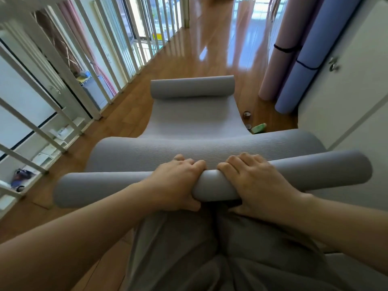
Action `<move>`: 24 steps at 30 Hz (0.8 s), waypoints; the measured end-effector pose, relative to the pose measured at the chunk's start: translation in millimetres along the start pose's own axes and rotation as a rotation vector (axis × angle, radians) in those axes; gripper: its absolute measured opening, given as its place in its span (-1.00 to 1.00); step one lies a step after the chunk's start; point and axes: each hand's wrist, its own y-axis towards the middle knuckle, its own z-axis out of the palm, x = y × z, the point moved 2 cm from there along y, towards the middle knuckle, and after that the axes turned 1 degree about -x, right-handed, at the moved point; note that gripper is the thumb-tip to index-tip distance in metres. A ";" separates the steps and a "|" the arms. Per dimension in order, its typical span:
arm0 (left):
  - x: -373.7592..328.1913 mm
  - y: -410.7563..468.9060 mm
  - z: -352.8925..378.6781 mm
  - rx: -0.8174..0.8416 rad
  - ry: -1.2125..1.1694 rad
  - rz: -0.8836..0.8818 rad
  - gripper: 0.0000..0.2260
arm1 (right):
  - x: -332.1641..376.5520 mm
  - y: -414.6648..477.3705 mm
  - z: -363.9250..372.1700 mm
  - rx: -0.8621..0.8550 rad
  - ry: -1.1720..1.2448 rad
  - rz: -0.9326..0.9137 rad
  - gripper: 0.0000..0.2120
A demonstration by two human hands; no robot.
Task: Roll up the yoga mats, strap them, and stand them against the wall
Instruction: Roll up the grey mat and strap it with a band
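The grey yoga mat point(189, 127) has its near rolled end gripped by the left hand point(176, 183) and right hand point(256, 181), fingers curled over.

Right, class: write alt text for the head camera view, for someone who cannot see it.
The left hand and right hand grip the rolled near end of a grey yoga mat on a wooden floor. A pink mat and a blue mat, both strapped, stand against a white cabinet.

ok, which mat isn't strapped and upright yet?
The grey mat, lying on the floor with both ends rolled; left hand and right hand grip its near roll. The pink mat and blue mat stand upright, each with a dark strap.
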 end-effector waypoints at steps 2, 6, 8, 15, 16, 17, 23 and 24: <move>7.3 6.3 -7.7 0.058 -0.058 0.004 -0.46 | -5.4 15.8 -3.3 0.097 0.076 0.028 -0.40; -0.1 9.5 -8.7 -0.133 0.152 -0.004 -0.39 | -27.0 41.8 -10.7 0.360 0.327 0.081 -0.46; -6.2 8.9 0.0 -0.245 0.212 0.006 -0.36 | -34.0 50.2 -11.9 0.442 0.383 0.062 -0.47; 16.5 31.0 -16.0 -0.002 -0.066 0.003 -0.43 | -14.4 32.0 4.1 -0.072 -0.012 0.050 -0.36; 17.5 32.9 -18.4 0.020 -0.090 0.016 -0.44 | -16.4 35.1 2.1 -0.033 0.011 0.066 -0.41; 17.8 33.8 -19.3 0.011 -0.085 0.015 -0.44 | -19.5 40.6 -2.4 0.056 0.071 0.083 -0.44; 2.9 26.9 -1.0 -0.312 0.287 -0.056 -0.29 | -45.2 76.4 -10.5 0.436 0.315 0.071 -0.44; 6.6 30.4 -4.1 -0.295 0.229 -0.057 -0.31 | -44.8 75.4 -7.9 0.416 0.299 0.093 -0.44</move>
